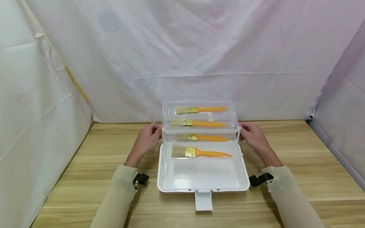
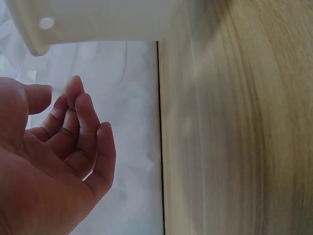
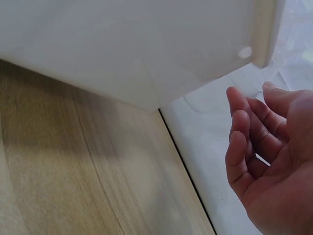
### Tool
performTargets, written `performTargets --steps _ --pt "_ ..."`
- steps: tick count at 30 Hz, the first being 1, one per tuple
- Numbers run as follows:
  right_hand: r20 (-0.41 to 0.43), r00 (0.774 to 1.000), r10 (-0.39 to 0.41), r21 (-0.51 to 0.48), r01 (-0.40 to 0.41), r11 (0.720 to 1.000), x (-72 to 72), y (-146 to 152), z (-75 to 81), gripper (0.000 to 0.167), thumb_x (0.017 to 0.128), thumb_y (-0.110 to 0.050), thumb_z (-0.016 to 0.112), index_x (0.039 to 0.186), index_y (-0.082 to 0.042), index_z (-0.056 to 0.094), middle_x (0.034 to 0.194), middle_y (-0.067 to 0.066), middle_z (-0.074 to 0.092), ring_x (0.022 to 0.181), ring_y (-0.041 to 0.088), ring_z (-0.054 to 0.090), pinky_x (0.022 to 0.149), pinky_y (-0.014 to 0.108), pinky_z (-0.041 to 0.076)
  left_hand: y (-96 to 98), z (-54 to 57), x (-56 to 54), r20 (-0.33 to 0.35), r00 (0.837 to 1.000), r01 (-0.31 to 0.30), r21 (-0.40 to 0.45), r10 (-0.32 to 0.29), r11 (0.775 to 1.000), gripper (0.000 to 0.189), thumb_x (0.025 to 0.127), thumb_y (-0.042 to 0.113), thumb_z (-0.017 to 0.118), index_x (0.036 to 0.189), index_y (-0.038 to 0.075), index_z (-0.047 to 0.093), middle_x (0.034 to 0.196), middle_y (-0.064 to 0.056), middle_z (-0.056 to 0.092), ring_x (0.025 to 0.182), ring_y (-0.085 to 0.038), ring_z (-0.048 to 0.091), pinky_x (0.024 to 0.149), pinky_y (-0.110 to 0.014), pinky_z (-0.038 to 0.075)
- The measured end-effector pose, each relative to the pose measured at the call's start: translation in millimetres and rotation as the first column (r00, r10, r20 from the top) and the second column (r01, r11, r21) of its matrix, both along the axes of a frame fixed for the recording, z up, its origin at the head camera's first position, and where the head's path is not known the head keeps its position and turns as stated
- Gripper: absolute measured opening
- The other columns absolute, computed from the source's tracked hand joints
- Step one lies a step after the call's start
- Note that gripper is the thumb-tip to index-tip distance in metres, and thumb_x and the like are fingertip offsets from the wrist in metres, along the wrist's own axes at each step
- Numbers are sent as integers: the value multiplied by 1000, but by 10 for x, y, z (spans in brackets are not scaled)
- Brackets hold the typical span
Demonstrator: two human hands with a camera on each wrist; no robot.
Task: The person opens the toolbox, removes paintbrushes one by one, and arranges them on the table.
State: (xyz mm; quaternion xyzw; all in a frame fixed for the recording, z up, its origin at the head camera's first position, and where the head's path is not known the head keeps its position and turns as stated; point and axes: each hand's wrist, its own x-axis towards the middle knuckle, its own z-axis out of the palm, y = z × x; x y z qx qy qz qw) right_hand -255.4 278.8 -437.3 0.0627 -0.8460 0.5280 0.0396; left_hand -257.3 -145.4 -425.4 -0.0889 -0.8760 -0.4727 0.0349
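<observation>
A white box (image 1: 203,183) stands on the table, its front latch (image 1: 203,201) hanging down. Clear trays rise in tiers at its back, under a clear lid (image 1: 166,106). Several brushes with orange handles show in the tiers, the nearest brush (image 1: 201,151) the widest. My left hand (image 1: 146,139) is at the left edge of the clear part, with thumb and bent fingers about it. Opposite, my right hand (image 1: 253,137) holds the right edge likewise. In the wrist views the curled left fingers (image 2: 80,122) and right fingers (image 3: 244,132) are beside the box's white side walls.
Wood-grain table (image 1: 302,190) surrounds the box. A pale cloth (image 1: 197,49) hangs close behind it, with more cloth at both sides. Each sleeve carries a black wrist mount (image 1: 140,179).
</observation>
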Motion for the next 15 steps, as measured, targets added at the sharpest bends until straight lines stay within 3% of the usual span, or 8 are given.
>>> performTargets --steps 6,15 --pt "32 999 12 -23 -11 1000 -3 17 -11 36 117 -27 57 115 7 71 92 4 68 82 15 63 73 31 61 -4 6 13 9 1000 9 3 -9 1000 29 117 26 55 116 1 70 102 -18 74 86 -26 67 76 -39 52" --pt "60 998 11 -10 -10 1000 0 24 5 40 117 -30 58 119 8 71 93 2 70 83 13 65 76 30 62 13 3 10 35 999 -2 -8 2 1000 29 116 27 56 118 2 71 106 -19 76 92 -30 71 78 -40 54"
